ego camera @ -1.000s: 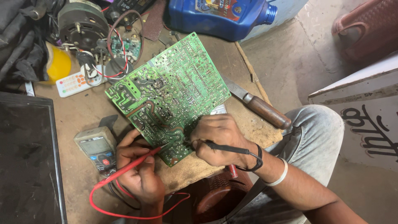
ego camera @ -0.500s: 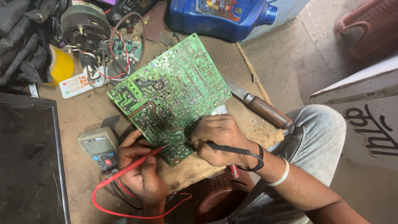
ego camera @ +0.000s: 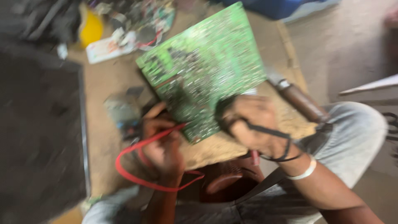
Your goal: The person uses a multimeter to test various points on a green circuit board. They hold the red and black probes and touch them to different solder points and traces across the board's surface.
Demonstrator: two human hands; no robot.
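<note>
Both hands grip probes on green circuit board (ego camera: pixel 203 70): left hand (ego camera: pixel 163 145) red probe (ego camera: pixel 166 133), right hand (ego camera: pixel 248 124) black probe (ego camera: pixel 232 120). Slipped tip may bridge solder joints.

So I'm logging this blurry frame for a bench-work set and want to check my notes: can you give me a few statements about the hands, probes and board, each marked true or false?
1. The left hand holds a red probe whose tip points at the green circuit board. True.
2. The right hand holds a yellow probe. False: its probe and lead are black.
3. The red lead loops below the left hand. True.
4. The circuit board lies on the person's lap. False: it rests on the brown wooden worktop.
5. A brown-handled tool lies on the worktop, right of the board. True.
6. The right wrist is bare. False: it wears a white bangle.
</note>
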